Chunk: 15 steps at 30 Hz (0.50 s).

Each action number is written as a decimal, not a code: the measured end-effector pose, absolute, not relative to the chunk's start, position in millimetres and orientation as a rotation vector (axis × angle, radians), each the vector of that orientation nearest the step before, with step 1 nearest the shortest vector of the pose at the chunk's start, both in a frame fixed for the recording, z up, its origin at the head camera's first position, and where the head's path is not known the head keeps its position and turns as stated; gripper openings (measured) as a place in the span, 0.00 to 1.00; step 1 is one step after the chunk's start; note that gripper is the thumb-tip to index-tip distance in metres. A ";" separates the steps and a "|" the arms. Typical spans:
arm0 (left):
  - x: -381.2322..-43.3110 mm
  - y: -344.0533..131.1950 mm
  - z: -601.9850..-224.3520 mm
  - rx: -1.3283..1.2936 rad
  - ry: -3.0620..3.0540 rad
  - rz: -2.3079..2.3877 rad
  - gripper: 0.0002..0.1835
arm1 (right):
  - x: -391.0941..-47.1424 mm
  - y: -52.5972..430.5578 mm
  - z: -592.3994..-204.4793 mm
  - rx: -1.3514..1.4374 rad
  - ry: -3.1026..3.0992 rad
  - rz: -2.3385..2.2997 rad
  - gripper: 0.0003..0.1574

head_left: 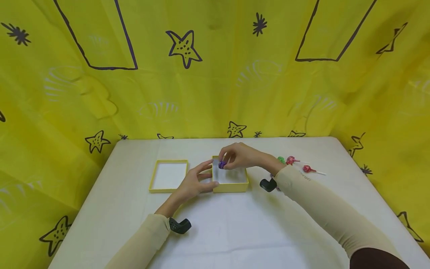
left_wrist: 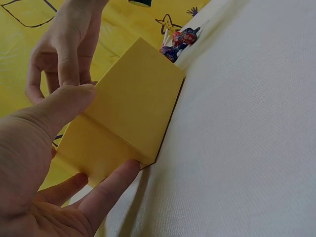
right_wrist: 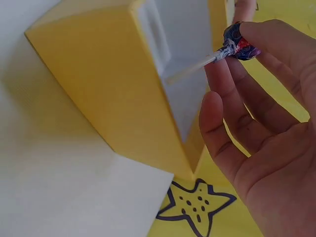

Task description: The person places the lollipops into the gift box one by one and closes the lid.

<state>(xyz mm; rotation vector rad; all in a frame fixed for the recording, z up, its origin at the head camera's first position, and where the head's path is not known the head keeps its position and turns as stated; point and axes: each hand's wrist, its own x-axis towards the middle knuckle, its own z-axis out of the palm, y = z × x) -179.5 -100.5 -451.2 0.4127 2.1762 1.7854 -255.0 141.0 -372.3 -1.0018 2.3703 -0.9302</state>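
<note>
In the head view my right hand (head_left: 240, 155) is over the open yellow box (head_left: 231, 188), pinching a purple-wrapped lollipop (head_left: 222, 164) by its head. The right wrist view shows the lollipop (right_wrist: 239, 43) between thumb and fingers, its white stick pointing toward the box's pale inside. My left hand (head_left: 195, 183) holds the box at its left end. In the left wrist view, its thumb rests on the top edge near a corner and its fingers press the left side of the box (left_wrist: 133, 98). What lies deeper in the box is partly hidden.
The shallow yellow-rimmed lid (head_left: 151, 183) lies left of the box on the white table (head_left: 235, 231). To the right are a red lollipop (head_left: 307, 169), a pink one (head_left: 291, 160) and a green one (head_left: 280, 160), partly behind the right arm. A yellow curtain (head_left: 215, 93) hangs behind.
</note>
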 end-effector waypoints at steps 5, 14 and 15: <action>-179.8 -100.5 -452.2 0.430 2.163 1.804 0.46 | -252.3 136.2 -383.6 -1.034 2.352 -0.897 0.11; -180.0 -102.0 -452.7 0.465 2.145 1.819 0.46 | -246.3 127.4 -398.7 -1.025 2.284 -0.859 0.11; -180.0 -102.1 -452.8 0.468 2.150 1.818 0.46 | -246.3 126.8 -400.2 -1.032 2.276 -0.857 0.11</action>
